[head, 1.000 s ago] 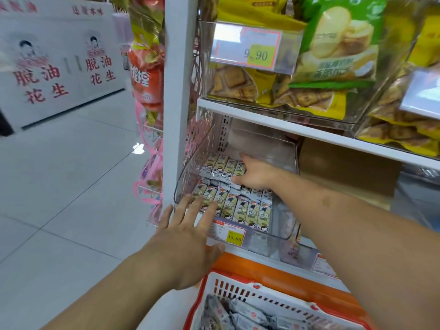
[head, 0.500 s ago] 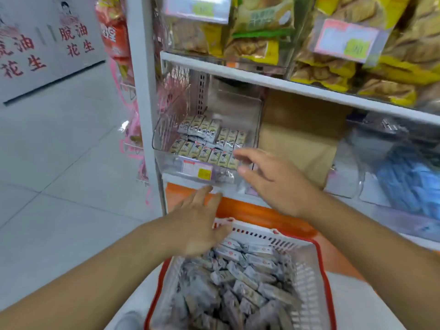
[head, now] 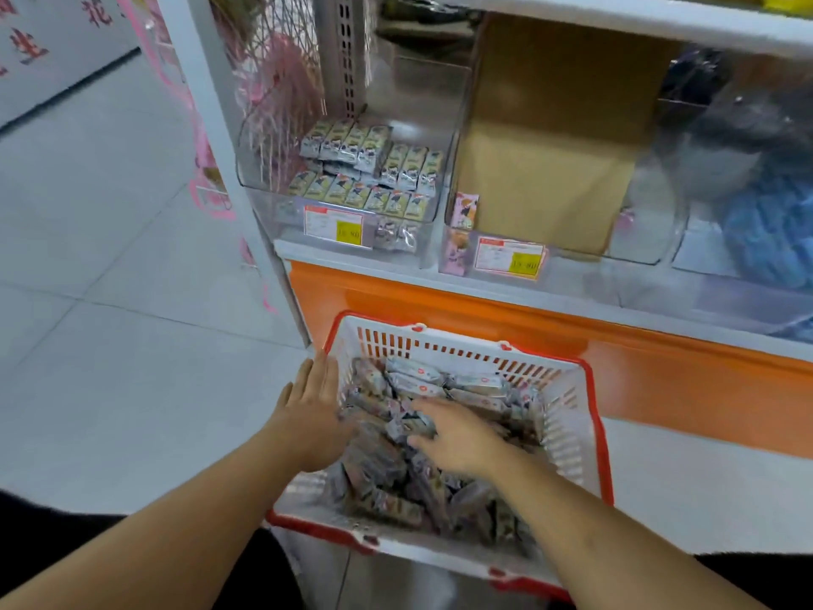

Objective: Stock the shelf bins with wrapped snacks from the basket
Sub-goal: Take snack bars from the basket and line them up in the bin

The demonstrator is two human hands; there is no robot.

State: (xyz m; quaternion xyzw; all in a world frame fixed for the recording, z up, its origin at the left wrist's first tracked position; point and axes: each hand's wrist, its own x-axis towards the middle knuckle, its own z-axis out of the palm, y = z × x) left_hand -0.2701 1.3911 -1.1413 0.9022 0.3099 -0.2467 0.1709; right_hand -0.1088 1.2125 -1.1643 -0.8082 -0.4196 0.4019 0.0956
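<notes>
Basket [head: 567,416] near rim cut by forearms, left hand [head: 314,411] flat at its left edge, right hand [head: 457,438] spread on blurred snacks [head: 396,490], fingertips buried, grip unclear, farther, clear bin [head: 352,187] at shelf's left end, partly filled

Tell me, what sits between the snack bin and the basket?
In the head view, below the clear bin comes the white shelf edge, then an orange panel, then the basket.

The white shelf [head: 352,250] carries a clear bin [head: 264,200] with rows of wrapped snacks [head: 369,169], and beside it a second clear bin [head: 448,248] with a brown cardboard box [head: 550,160].
</notes>
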